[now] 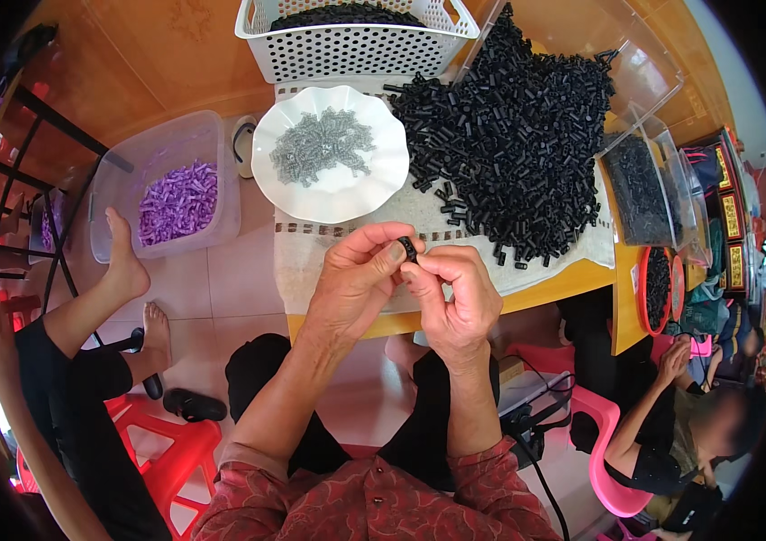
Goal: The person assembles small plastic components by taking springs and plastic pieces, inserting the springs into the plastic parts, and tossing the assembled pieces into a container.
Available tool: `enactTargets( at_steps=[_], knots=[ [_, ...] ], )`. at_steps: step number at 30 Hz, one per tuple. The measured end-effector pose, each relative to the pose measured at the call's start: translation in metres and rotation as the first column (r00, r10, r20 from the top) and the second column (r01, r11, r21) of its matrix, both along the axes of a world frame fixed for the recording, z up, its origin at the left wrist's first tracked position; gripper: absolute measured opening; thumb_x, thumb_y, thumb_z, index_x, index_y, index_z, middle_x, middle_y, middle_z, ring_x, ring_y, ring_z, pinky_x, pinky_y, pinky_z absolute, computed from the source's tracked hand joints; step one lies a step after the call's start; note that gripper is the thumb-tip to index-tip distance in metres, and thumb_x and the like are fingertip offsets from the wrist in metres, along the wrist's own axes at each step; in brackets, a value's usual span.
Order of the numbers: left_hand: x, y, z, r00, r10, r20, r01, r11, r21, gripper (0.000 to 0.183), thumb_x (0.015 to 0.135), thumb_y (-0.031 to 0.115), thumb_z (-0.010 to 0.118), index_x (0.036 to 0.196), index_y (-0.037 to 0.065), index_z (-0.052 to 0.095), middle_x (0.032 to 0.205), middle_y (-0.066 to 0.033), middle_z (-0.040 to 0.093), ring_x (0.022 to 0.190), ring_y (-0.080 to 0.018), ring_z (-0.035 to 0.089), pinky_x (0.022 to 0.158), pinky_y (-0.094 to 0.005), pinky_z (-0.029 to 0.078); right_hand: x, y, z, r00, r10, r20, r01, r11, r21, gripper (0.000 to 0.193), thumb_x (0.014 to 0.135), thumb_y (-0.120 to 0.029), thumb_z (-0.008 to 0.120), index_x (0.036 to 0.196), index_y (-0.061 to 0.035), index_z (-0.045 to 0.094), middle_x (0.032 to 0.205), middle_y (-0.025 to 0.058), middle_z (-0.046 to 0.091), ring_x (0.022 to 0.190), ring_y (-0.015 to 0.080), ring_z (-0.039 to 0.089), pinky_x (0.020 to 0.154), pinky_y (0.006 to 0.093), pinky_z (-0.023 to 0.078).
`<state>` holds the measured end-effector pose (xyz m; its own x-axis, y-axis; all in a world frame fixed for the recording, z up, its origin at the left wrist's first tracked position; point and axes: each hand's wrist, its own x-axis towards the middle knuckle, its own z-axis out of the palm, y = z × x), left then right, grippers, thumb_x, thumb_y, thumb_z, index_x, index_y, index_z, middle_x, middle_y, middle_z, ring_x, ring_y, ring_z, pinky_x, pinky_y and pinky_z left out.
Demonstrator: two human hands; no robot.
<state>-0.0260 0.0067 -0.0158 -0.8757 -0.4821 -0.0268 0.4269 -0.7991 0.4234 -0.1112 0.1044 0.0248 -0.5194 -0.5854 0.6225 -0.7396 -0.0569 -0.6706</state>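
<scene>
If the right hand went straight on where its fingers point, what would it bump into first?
The right hand would first meet the small black piece at its fingertips, then probably the left hand, though depth is unclear.

The wide head-worn view looks down from close above the hands onto the table.

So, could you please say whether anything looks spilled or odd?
The black pieces lie loosely heaped on the white cloth, with stragglers at the heap's edge; that looks spilled, though it may be deliberate.
</scene>
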Motion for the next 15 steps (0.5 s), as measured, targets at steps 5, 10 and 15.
enactTargets(
  at_steps=[5,10,15],
  knots=[
    [0.000,0.001,0.003,1.000,0.001,0.003,-0.001,1.000,0.003,0.023,0.094,0.003,0.058,0.116,0.002,0.063,0.105,-0.0097,0.067,0.093,-0.0162,0.062,0.082,-0.0316,0.049,-0.004,-0.001,0.003,0.999,0.032,0.022,-0.032,0.999,-0.021,0.018,0.078,0.000,0.076,0.088,-0.0008,0.061,0.083,0.0102,0.065,0.067,0.0172,0.064,0.053,0.0264,0.052],
    [-0.001,0.005,0.002,0.997,0.047,0.059,-0.047,0.999,0.006,0.022,0.094,0.003,0.058,0.115,0.002,0.064,0.104,-0.0101,0.067,0.093,-0.0166,0.061,0.081,-0.0319,0.049,0.001,0.002,-0.005,0.985,0.011,0.174,-0.012,1.000,0.007,0.017,0.079,0.000,0.076,0.090,-0.0006,0.063,0.085,0.0101,0.066,0.069,0.0154,0.064,0.055,0.0255,0.053],
    [0.001,0.005,0.006,0.990,0.116,0.085,-0.115,0.993,-0.024,0.022,0.095,0.004,0.057,0.116,0.004,0.064,0.105,-0.0104,0.067,0.088,-0.0158,0.062,0.079,-0.0314,0.051,0.006,-0.003,-0.005,0.978,-0.005,0.209,0.007,1.000,-0.012,0.015,0.080,0.002,0.074,0.090,-0.0001,0.064,0.088,0.0112,0.066,0.070,0.0146,0.064,0.056,0.0246,0.053]
  ],
)
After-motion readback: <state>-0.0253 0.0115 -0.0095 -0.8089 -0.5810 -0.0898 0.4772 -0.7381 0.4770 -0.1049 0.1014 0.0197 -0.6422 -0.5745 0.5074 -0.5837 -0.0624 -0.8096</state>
